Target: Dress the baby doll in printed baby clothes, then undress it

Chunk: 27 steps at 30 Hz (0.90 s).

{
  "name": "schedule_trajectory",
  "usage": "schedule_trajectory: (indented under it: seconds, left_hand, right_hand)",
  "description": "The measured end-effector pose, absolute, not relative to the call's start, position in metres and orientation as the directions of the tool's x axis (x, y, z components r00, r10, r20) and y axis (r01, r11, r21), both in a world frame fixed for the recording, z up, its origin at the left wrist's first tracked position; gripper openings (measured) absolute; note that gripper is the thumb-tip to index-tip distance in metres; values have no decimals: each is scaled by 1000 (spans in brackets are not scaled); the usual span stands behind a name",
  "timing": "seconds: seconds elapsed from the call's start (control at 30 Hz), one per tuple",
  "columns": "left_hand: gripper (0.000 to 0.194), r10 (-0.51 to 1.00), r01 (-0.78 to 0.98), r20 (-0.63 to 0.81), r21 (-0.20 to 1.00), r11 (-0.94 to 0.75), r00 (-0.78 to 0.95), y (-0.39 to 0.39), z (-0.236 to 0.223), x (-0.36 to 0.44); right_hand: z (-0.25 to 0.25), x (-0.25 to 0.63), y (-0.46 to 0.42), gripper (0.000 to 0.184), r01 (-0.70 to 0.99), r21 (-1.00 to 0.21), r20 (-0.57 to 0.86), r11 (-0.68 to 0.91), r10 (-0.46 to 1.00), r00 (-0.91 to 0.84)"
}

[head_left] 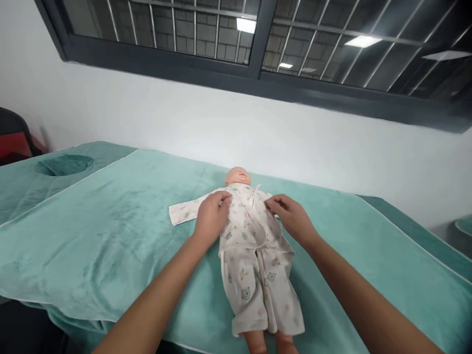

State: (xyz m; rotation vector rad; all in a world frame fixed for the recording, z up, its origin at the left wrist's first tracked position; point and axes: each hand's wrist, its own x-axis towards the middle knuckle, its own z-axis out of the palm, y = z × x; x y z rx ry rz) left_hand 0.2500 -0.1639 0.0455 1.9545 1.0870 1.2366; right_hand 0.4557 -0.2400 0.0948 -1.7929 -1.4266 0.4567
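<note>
A baby doll point(238, 175) lies on its back, head toward the wall and feet toward me. It wears a white wrap-front baby shirt point(245, 228) with small animal prints and matching pants point(245, 285). My left hand point(214, 214) is at the chest on the left of the picture, thumb and fingers closed on the shirt's cloth. On the opposite side, my right hand point(291, 216) pinches the shirt near the shoulder. One sleeve stretches flat to the left; the other is mostly hidden behind my right hand. A thin white tie point(255, 194) sticks up near the collar.
Beneath the doll, a green plush cover point(129, 236) spreads over a bed with a round face hole point(64, 164) at the left. A white wall point(177, 118) and a dark-framed barred window point(254, 59) stand behind. A red and black chair point(16, 140) is at far left.
</note>
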Motion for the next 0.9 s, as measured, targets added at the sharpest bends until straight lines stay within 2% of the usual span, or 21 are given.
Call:
schedule_trajectory:
  seconds: [0.07, 0.17, 0.23, 0.3, 0.37, 0.5, 0.63, 0.73, 0.9]
  left_hand:
    - [25, 865, 418, 449, 757, -502, 225, -137, 46, 259]
    - [27, 868, 450, 418, 743, -496, 266, -106, 51, 279]
    - [28, 883, 454, 354, 761, -463, 308, -91, 57, 290]
    - [26, 890, 455, 278, 780, -429, 362, -82, 62, 296]
    - [22, 877, 439, 242, 791, -426, 415, -76, 63, 298]
    - [16, 856, 375, 320, 796, -475, 406, -73, 55, 299]
    - [17, 874, 394, 412, 781, -484, 258, -78, 51, 301]
    - [23, 908, 408, 358, 811, -419, 220, -84, 55, 302]
    - [24, 922, 446, 229, 821, -356, 313, -86, 63, 303]
  right_hand:
    - [97, 449, -208, 36, 736, -664, 185, -133, 924, 334]
    - [101, 445, -162, 31, 826, -527, 101, -199, 951, 294]
    - [100, 446, -141, 26, 844, -498, 53, -199, 964, 259]
    - [94, 450, -130, 26, 818, -554, 69, -156, 970, 232]
    - [84, 455, -127, 27, 744, -660, 129, -99, 962, 241]
    - [68, 460, -133, 23, 569, -822, 175, -34, 935, 309]
    - [69, 460, -134, 17, 514, -858, 218, -2, 904, 368]
    - [70, 460, -134, 17, 474, -880, 235, 23, 889, 393]
    - [67, 461, -134, 16, 471, -881, 234, 36, 899, 369]
